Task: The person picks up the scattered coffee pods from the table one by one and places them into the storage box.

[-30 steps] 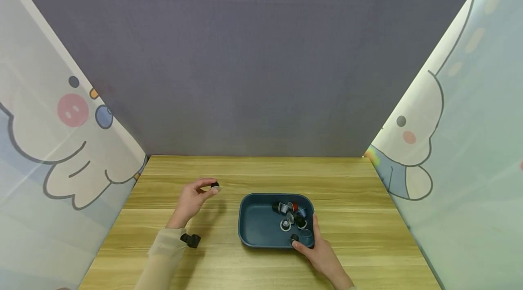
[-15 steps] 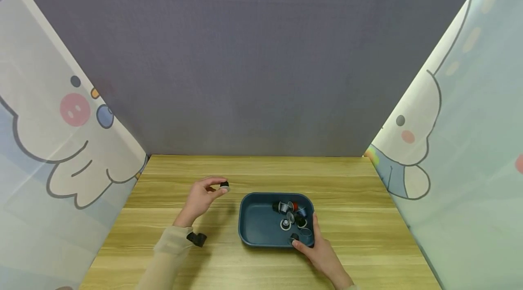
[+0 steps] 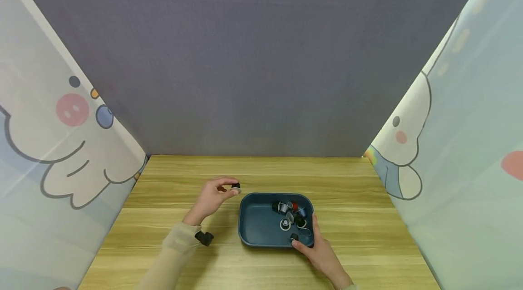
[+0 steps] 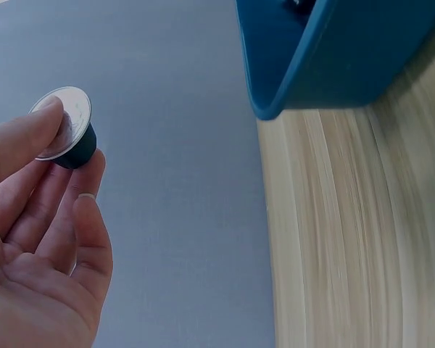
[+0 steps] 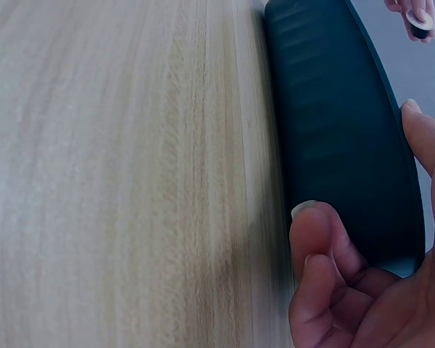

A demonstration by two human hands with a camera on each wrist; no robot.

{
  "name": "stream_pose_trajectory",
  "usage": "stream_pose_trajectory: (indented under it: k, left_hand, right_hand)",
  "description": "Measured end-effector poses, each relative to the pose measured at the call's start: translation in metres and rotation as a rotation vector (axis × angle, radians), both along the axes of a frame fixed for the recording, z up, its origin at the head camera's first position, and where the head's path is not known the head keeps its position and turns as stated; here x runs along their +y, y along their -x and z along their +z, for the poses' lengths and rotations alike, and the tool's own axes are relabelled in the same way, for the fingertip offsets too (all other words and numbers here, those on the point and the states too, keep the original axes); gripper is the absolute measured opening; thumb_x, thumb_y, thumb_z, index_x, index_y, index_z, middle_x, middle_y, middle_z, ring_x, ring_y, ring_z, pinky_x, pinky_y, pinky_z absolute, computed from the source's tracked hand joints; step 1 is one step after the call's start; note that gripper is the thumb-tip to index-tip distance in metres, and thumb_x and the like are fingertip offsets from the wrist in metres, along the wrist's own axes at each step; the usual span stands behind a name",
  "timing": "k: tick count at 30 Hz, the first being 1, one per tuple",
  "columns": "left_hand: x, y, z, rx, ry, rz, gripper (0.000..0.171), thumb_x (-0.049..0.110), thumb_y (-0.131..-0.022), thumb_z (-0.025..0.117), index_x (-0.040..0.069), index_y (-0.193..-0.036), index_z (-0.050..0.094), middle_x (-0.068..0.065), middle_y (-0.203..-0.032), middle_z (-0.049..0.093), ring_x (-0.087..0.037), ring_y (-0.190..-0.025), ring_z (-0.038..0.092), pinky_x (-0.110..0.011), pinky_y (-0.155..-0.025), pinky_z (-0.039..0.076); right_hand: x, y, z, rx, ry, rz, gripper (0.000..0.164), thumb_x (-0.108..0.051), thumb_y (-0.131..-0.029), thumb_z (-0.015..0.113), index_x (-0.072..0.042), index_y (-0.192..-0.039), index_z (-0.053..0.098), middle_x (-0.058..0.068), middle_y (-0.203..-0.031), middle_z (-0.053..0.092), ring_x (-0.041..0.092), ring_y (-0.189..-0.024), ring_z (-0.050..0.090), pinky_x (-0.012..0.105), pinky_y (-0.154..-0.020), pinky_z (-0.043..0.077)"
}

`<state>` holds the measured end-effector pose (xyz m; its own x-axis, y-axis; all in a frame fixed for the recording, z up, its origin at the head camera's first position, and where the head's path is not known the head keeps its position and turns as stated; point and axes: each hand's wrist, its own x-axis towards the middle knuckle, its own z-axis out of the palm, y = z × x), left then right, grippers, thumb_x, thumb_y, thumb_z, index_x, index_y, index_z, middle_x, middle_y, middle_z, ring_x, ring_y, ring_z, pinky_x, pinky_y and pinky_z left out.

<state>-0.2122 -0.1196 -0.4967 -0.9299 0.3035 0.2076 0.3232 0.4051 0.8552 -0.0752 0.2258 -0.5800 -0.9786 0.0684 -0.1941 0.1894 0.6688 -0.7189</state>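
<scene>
My left hand [image 3: 210,200] pinches a black coffee capsule [image 3: 235,186] between thumb and fingers, just left of the tray's far left corner. In the left wrist view the thumb presses the capsule's pale foil lid [image 4: 74,119], with fingers behind its dark cup. With my right hand [image 3: 323,256] I grip the dark blue tray [image 3: 258,226] at its near right corner. The right wrist view has the thumb [image 5: 424,134] at the rim and curled fingers [image 5: 313,235] against the outer wall. Several capsules [image 3: 300,221], black, silver, red and blue, lie in the tray's right half.
The tray stands on a light wooden table [image 3: 347,199]. Behind it rises a grey cloth wall [image 3: 253,76]; panels with cartoon prints [image 3: 81,145] flank both sides. A small black device [image 3: 204,238] sits at my left wrist.
My left hand has moved right toward the tray, carrying the capsule. The right hand keeps its grip on the corner, and the tray has stayed in place.
</scene>
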Motion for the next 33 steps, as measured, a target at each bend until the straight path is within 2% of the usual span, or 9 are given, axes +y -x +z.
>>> stream_pose_trajectory:
  k: [4, 8, 10, 16, 18, 19, 25, 26, 33]
  left_hand:
    - [0.007, 0.0, 0.001, -0.003, 0.009, -0.035, 0.027, 0.023, -0.087, 0.079, 0.021, -0.114, 0.076, 0.006, -0.117, 0.069, -0.021, -0.097, 0.065, -0.032, -0.079, 0.053]
    - [0.015, 0.001, 0.001, 0.009, 0.004, -0.078, 0.027, 0.022, -0.087, 0.079, 0.02, -0.114, 0.076, 0.004, -0.118, 0.069, -0.018, -0.097, 0.064, -0.033, -0.079, 0.053]
    - [0.02, 0.001, 0.001, 0.011, 0.001, -0.1, 0.027, 0.023, -0.087, 0.079, 0.02, -0.114, 0.076, 0.005, -0.118, 0.069, -0.014, -0.097, 0.064, -0.033, -0.079, 0.053]
    - [0.035, 0.002, -0.003, 0.0, 0.002, -0.161, 0.025, 0.027, -0.088, 0.078, 0.024, -0.113, 0.075, 0.01, -0.115, 0.068, -0.011, -0.099, 0.063, -0.034, -0.081, 0.052]
    - [0.04, 0.001, -0.004, -0.005, 0.005, -0.179, 0.024, 0.028, -0.089, 0.077, 0.025, -0.113, 0.075, 0.011, -0.115, 0.067, -0.011, -0.101, 0.062, -0.034, -0.081, 0.052]
    - [0.043, 0.0, -0.004, 0.0, 0.006, -0.186, 0.024, 0.028, -0.089, 0.077, 0.024, -0.113, 0.075, 0.011, -0.115, 0.067, -0.011, -0.101, 0.062, -0.034, -0.081, 0.052]
    - [0.058, 0.001, -0.007, 0.046, 0.024, -0.244, 0.025, 0.03, -0.091, 0.075, 0.022, -0.115, 0.075, 0.01, -0.115, 0.068, -0.01, -0.1, 0.063, -0.032, -0.079, 0.052]
    - [0.061, 0.001, -0.007, 0.046, 0.028, -0.255, 0.026, 0.031, -0.091, 0.075, 0.022, -0.115, 0.074, 0.01, -0.116, 0.068, -0.01, -0.1, 0.063, -0.032, -0.079, 0.052]
    - [0.078, 0.003, -0.006, 0.008, 0.056, -0.326, 0.027, 0.031, -0.092, 0.073, 0.022, -0.118, 0.073, 0.008, -0.119, 0.067, -0.012, -0.105, 0.062, -0.032, -0.082, 0.053]
  right_hand:
    - [0.0, 0.0, 0.0, 0.0, 0.004, -0.001, 0.115, -0.059, -0.084, 0.072, -0.01, -0.161, 0.003, 0.039, -0.127, 0.055, 0.044, -0.1, 0.065, 0.057, -0.086, 0.051]
    - [-0.001, 0.0, 0.001, -0.005, 0.01, 0.0, 0.115, -0.059, -0.084, 0.072, -0.01, -0.161, 0.002, 0.039, -0.128, 0.054, 0.045, -0.102, 0.064, 0.057, -0.086, 0.051]
    - [0.0, 0.0, 0.001, -0.024, 0.02, -0.003, 0.115, -0.059, -0.084, 0.072, -0.012, -0.161, 0.001, 0.036, -0.114, 0.062, 0.041, -0.092, 0.066, 0.053, -0.081, 0.052]
    - [0.0, 0.001, 0.002, -0.028, 0.01, 0.0, 0.115, -0.058, -0.084, 0.072, -0.01, -0.161, 0.001, 0.03, -0.105, 0.065, 0.03, -0.082, 0.065, 0.048, -0.076, 0.052]
    - [0.0, 0.0, 0.002, -0.023, 0.01, 0.001, 0.115, -0.058, -0.084, 0.072, -0.01, -0.161, 0.002, 0.031, -0.11, 0.064, 0.029, -0.083, 0.064, 0.049, -0.077, 0.052]
    - [0.0, 0.001, 0.002, -0.029, 0.013, -0.001, 0.115, -0.058, -0.084, 0.072, -0.011, -0.161, 0.001, 0.029, -0.104, 0.065, 0.028, -0.08, 0.064, 0.048, -0.076, 0.052]
    - [0.0, 0.0, 0.002, -0.016, 0.003, -0.008, 0.115, -0.059, -0.084, 0.072, -0.011, -0.161, 0.002, 0.037, -0.121, 0.059, 0.041, -0.096, 0.066, 0.055, -0.084, 0.051]
    - [-0.001, 0.0, 0.002, -0.01, -0.001, -0.008, 0.114, -0.059, -0.084, 0.072, -0.011, -0.161, 0.003, 0.039, -0.128, 0.055, 0.043, -0.101, 0.065, 0.057, -0.087, 0.05]
    - [-0.001, 0.0, 0.0, -0.01, 0.01, -0.01, 0.114, -0.059, -0.084, 0.072, -0.01, -0.161, 0.003, 0.039, -0.131, 0.052, 0.047, -0.106, 0.062, 0.059, -0.09, 0.049]
